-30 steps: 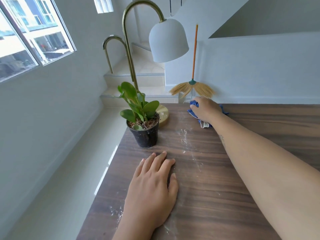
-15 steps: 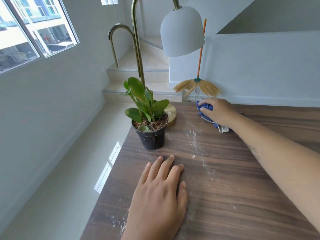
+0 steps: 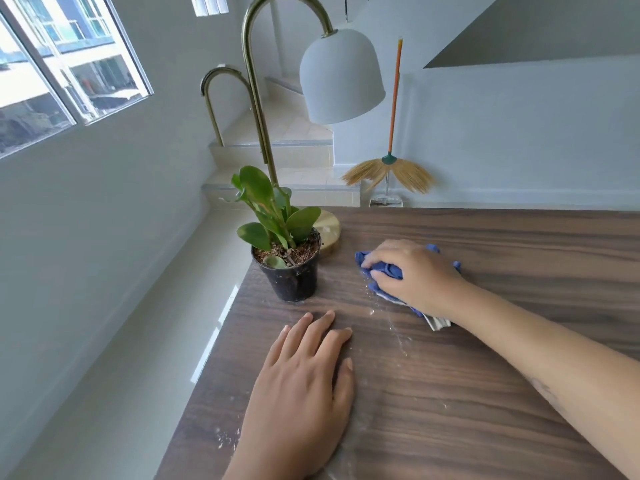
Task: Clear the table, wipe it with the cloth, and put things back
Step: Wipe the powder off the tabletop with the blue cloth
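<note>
The right hand clutches the crumpled blue cloth against the dark wooden table, right of the black potted plant, over white dust; the flat, relaxed left hand braces nearer.

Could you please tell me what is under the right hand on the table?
A bunched blue cloth lies under the right hand, poking out ahead of it and near the wrist. The table beneath the cloth is covered, so any dust there cannot be seen.
</note>
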Available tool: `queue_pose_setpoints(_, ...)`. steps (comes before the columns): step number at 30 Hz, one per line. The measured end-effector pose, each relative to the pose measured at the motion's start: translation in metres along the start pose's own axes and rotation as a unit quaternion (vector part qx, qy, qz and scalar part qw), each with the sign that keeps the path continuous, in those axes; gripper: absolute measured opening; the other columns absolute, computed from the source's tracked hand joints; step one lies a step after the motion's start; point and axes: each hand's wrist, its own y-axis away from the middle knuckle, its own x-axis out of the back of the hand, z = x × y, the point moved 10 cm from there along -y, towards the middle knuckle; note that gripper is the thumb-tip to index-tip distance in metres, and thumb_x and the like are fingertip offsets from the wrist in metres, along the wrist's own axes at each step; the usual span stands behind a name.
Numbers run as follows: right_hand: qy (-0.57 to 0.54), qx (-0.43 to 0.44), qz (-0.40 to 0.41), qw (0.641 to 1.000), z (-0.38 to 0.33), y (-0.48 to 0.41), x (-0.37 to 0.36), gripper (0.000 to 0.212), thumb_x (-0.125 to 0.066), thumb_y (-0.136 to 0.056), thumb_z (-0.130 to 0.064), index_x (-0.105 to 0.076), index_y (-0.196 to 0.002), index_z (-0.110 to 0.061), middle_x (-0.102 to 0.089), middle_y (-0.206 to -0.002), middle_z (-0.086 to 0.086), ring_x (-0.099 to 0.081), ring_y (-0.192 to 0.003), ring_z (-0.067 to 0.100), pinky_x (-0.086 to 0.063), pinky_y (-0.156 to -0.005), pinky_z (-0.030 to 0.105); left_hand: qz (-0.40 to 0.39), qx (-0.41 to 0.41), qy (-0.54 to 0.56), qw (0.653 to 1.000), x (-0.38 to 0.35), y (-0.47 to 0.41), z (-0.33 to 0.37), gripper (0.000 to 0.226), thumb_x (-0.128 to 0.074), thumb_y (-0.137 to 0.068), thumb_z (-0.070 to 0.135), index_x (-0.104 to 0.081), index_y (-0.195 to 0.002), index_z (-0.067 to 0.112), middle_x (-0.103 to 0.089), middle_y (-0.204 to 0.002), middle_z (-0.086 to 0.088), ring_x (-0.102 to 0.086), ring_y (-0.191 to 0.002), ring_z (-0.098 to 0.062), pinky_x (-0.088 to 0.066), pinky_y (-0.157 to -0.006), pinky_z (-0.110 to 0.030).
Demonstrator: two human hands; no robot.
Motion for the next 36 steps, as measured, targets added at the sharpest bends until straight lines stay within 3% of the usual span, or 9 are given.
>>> queue_pose_setpoints(8,0.028,0.027,0.013,0.999,-0.019,0.089,0.011,0.022,-0.06,-0.089,-0.033,-0.066,-0.11,-0.037,-0.058,-0.115,-0.028,-0.048,-0.113,-0.005,-0.039,-0.092,0.023,-0.016,-0.004,-0.006,1.0,0.002,0.001,0.004,0.039,-0.03,-0.095,0.048,-0.046,-0.129,0.039,-0.036,-0.147,0.019,-0.022,-0.14,-0.007,-0.019,-0.116,-0.029)
queue_pose_setpoints(10,-0.023,0.019,0.027,0.999,-0.018,0.09,0.016,0.032,-0.052,-0.089,-0.044,-0.062,-0.118,-0.037,-0.054,-0.125,-0.026,-0.044,-0.121,-0.007,-0.033,-0.1,0.02,-0.016,-0.004,-0.005,1.0,0.002,0.001,0.004,0.04,-0.03,-0.094,0.048,-0.046,-0.129,0.038,-0.038,-0.146,0.018,-0.024,-0.14,-0.008,-0.022,-0.116,-0.032)
queue_pose_setpoints(13,-0.108,-0.031,0.085,0.99,-0.009,0.093,0.035,0.031,-0.047,-0.098,-0.036,-0.061,-0.123,-0.026,-0.056,-0.127,-0.015,-0.047,-0.123,0.0,-0.035,-0.104,0.024,-0.014,-0.006,-0.004,1.0,0.002,0.001,0.004,0.041,-0.029,-0.094,0.048,-0.047,-0.129,0.037,-0.039,-0.146,0.017,-0.026,-0.139,-0.009,-0.024,-0.115,-0.034)
queue_pose_setpoints(15,-0.015,-0.074,0.078,0.994,0.001,0.097,0.048,0.039,-0.045,-0.097,-0.043,-0.058,-0.127,-0.024,-0.053,-0.131,-0.011,-0.044,-0.126,0.007,-0.033,-0.107,0.029,-0.01,-0.008,-0.003,1.0,0.002,0.001,0.005,0.041,-0.029,-0.094,0.048,-0.048,-0.128,0.037,-0.04,-0.145,0.017,-0.027,-0.138,-0.008,-0.024,-0.114,-0.033)
queue_pose_setpoints(18,0.11,-0.158,-0.043,0.98,0.022,0.109,0.042,0.067,-0.044,-0.086,-0.067,-0.049,-0.138,-0.026,-0.045,-0.135,-0.01,-0.032,-0.129,0.017,-0.027,-0.107,0.036,-0.006,-0.009,0.0,1.0,0.002,0.001,0.005,0.04,-0.029,-0.094,0.047,-0.048,-0.128,0.037,-0.04,-0.144,0.017,-0.027,-0.138,-0.009,-0.024,-0.114,-0.033)
queue_pose_setpoints(21,0.094,-0.174,-0.04,0.979,0.021,0.113,0.04,0.063,-0.053,-0.085,-0.061,-0.05,-0.136,-0.024,-0.047,-0.125,-0.003,-0.034,-0.123,0.019,-0.031,-0.103,0.036,-0.003,-0.01,0.002,1.0,0.002,0.0,0.004,0.039,-0.031,-0.094,0.047,-0.048,-0.127,0.037,-0.041,-0.144,0.017,-0.029,-0.138,-0.01,-0.025,-0.114,-0.035)
queue_pose_setpoints(27,0.045,-0.163,-0.048,0.984,0.001,0.111,0.055,0.021,-0.063,-0.086,-0.039,-0.055,-0.096,-0.022,-0.044,-0.084,-0.01,-0.042,-0.095,0.018,-0.037,-0.076,0.032,-0.006,-0.009,-0.001,1.0,0.002,0.001,0.004,0.039,-0.031,-0.095,0.047,-0.047,-0.129,0.037,-0.04,-0.145,0.017,-0.028,-0.138,-0.01,-0.024,-0.114,-0.034)
queue_pose_setpoints(31,0.062,-0.139,-0.047,0.987,-0.005,0.115,0.069,0.018,-0.062,-0.086,-0.033,-0.045,-0.087,-0.028,-0.046,-0.094,-0.003,-0.043,-0.09,0.02,-0.037,-0.072,0.033,-0.001,-0.007,0.001,1.0,0.004,0.001,0.005,0.039,-0.031,-0.095,0.046,-0.048,-0.128,0.036,-0.041,-0.145,0.016,-0.029,-0.138,-0.01,-0.023,-0.114,-0.033)
queue_pose_setpoints(36,0.033,-0.148,0.017,0.988,-0.004,0.124,0.102,0.023,-0.058,-0.087,-0.027,-0.038,-0.077,-0.029,-0.049,-0.07,0.0,-0.042,-0.059,0.018,-0.034,-0.055,0.032,0.004,-0.009,0.005,1.0,0.005,0.002,0.005,0.036,-0.036,-0.097,0.043,-0.049,-0.129,0.035,-0.044,-0.143,0.014,-0.03,-0.137,-0.012,-0.024,-0.113,-0.033)
